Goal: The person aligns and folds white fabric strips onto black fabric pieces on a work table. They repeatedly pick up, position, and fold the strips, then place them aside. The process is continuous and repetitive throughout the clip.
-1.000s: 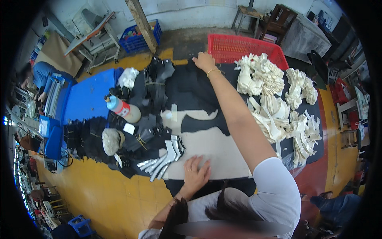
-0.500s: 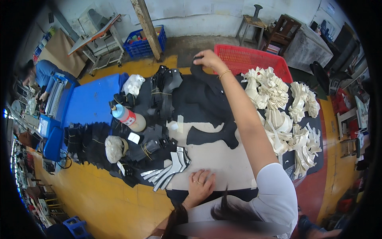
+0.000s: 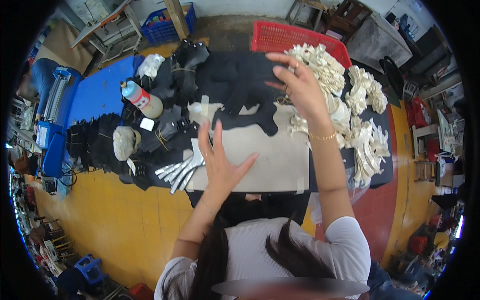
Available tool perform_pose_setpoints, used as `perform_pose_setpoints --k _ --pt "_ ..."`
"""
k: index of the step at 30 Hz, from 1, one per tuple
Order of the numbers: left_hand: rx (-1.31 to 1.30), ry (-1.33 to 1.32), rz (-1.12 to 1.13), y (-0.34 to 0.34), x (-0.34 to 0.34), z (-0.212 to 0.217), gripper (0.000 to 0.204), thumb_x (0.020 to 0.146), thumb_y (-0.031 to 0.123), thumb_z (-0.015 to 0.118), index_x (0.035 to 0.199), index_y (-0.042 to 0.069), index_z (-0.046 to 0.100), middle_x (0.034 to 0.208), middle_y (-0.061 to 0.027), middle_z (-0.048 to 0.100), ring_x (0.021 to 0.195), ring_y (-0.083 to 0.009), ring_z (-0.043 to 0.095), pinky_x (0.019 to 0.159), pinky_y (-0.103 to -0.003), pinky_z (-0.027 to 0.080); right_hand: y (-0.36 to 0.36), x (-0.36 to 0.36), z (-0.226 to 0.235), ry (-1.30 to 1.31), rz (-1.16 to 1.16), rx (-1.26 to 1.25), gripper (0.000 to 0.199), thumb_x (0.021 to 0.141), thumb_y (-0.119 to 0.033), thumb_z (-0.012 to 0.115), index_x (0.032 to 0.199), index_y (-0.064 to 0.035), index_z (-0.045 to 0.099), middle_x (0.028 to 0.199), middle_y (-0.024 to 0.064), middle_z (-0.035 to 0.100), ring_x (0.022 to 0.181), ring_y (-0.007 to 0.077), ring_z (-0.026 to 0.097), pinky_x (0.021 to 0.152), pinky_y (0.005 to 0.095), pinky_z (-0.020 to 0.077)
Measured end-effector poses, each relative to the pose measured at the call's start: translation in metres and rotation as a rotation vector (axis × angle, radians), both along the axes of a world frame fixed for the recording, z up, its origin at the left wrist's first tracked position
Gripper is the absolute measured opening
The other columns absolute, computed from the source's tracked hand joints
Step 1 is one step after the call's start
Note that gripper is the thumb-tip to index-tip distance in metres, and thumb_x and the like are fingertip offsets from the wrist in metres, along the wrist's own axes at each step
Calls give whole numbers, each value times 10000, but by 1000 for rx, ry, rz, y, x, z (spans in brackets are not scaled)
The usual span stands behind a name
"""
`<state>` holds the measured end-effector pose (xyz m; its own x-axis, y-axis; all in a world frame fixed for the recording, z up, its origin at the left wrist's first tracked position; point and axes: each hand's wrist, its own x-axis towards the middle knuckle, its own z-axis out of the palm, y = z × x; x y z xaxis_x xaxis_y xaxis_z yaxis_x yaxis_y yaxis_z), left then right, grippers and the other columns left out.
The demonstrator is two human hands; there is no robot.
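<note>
My left hand point(image 3: 220, 165) hovers with fingers spread over the left part of a beige sheet point(image 3: 275, 160), which is taped to the table. Beyond the fingertips lies a curved black cut piece point(image 3: 250, 120), partly on the sheet. My right hand point(image 3: 302, 87) is raised, fingers apart with nothing in them, between more black pieces point(image 3: 235, 72) and a heap of cream cut pieces point(image 3: 322, 67). Beside my left hand, silver-faced strips point(image 3: 182, 167) fan out at the sheet's left edge.
A glue-like bottle point(image 3: 145, 102) with a blue top stands among tied black bundles point(image 3: 187, 62) on the left. More cream bundles point(image 3: 370, 145) line the right side. A red basket point(image 3: 300, 37) stands behind, and a blue surface point(image 3: 102, 92) lies at far left.
My right hand has come back from the far black pieces and opened. My left hand has lifted off the sheet with fingers spread. The whole view has shifted.
</note>
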<state>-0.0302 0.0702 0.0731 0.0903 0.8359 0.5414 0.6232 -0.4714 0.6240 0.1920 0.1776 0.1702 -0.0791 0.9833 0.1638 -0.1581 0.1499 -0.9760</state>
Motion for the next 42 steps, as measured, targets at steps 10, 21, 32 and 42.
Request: perform_pose_setpoints --k 10,21,32,42 --pt "-239 436 -383 52 28 -36 478 774 184 804 1199 16 664 1086 -120 628 1045 -332 575 927 -427 453 -150 24 -133 -690 -557 -54 319 928 -129 687 1244 -98 659 1115 89 574 1050 193 593 881 307 489" --pt "-217 486 -397 52 45 -41 422 791 182 787 1159 12 672 1056 -130 622 1014 -330 596 913 -413 473 -202 87 -118 -776 -586 -188 196 908 -87 683 1098 -53 714 1051 101 623 912 237 631 732 304 496" --pt "-217 576 -454 36 58 -40 460 815 170 768 1224 -5 654 1054 -123 600 1001 -301 585 899 -415 471 -196 102 -155 -1186 -701 19 243 852 -114 738 1092 -79 734 1017 72 643 963 271 599 832 390 436" --pt "-89 459 -359 30 52 -55 357 784 189 789 1105 43 730 986 -56 624 954 -249 584 850 -379 441 -188 91 -171 -1210 -774 96 137 835 -103 742 967 -88 708 961 27 655 929 238 588 837 394 398"
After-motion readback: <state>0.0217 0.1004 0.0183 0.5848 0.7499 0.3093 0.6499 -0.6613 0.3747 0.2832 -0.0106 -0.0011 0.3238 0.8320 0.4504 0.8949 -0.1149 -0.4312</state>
